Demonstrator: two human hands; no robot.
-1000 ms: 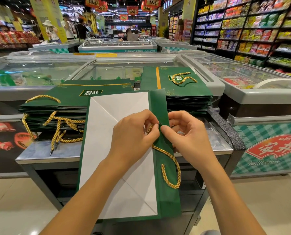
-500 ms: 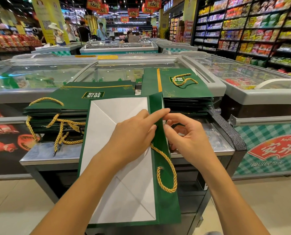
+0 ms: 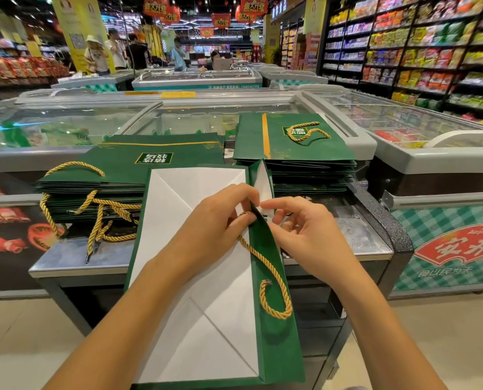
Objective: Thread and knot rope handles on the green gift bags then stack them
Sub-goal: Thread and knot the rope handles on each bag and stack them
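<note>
Flap (image 3: 263, 235) newly upright beside left hand (image 3: 215, 229)

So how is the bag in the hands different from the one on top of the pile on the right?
The held bag shows its white side, with a green flap lifted; the top bag on the right pile lies flat, green printed face up. The held bag's rope trails loose with one free end, pinched by the left hand; the top bag's rope lies curled on it. Both are green with gold rope.
</note>
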